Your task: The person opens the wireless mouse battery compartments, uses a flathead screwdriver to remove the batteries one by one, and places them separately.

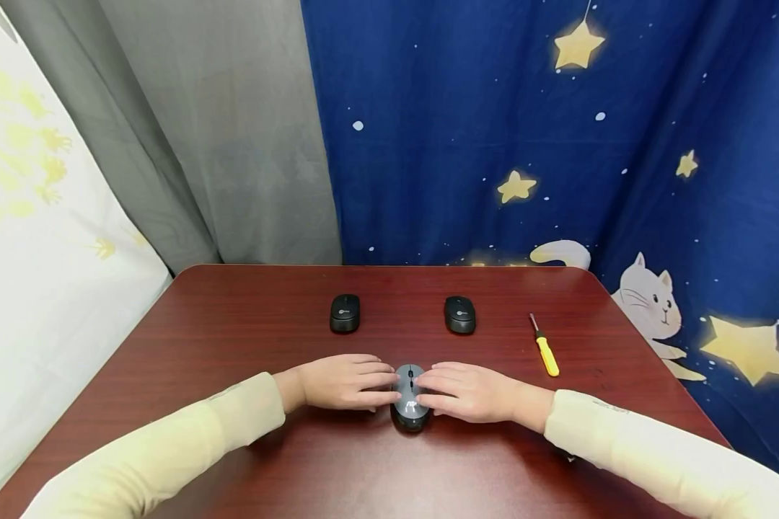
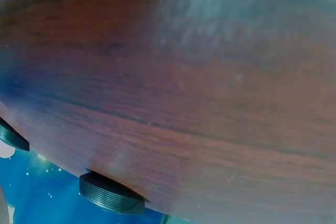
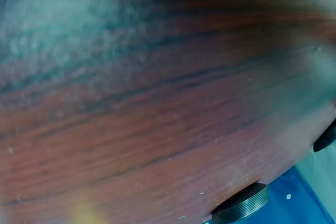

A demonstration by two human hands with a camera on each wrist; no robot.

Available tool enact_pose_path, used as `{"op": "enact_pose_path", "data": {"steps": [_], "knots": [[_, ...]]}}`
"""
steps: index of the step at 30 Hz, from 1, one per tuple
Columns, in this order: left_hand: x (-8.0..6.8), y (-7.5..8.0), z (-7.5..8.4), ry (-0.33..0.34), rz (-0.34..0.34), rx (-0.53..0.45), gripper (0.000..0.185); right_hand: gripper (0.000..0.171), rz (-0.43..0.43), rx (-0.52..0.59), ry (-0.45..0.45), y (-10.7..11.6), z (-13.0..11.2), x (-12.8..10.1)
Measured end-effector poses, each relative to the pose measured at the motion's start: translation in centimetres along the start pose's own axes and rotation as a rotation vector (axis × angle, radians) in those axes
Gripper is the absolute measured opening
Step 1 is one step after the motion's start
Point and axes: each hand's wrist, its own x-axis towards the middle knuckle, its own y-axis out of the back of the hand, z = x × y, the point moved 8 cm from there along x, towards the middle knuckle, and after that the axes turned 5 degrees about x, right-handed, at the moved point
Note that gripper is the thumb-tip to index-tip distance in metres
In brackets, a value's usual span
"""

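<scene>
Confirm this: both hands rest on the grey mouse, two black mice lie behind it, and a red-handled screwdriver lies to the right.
One detail is wrong: the screwdriver has a yellow handle, not red, as the head view shows. Both hands do rest on the grey mouse, with two black mice behind it.

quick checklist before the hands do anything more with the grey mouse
1. Both hands on the grey mouse: ok. The left hand and right hand touch it from either side with straight fingers.
2. Mouse flat on the table, wheel up: ok.
3. Screwdriver within sight, lying free to the right: ok.
4. Two black mice apart from the hands, at the back: ok.
5. Firm grip on the mouse: cannot tell; wrist views show only blurred tabletop.
</scene>
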Motion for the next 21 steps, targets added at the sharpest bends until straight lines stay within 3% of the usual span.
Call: {"op": "enact_pose_path", "data": {"steps": [9,21], "knots": [[0.7,-0.8,0.4,-0.072,0.018,0.05,0.035,0.032,0.047,-0.078,0.131,-0.4,-0.7,0.1],[1.4,-1.2,0.9,-0.097,0.044,0.047,0.033,0.032,0.08,-0.106,0.166,-0.8,-0.9,0.3]]}}
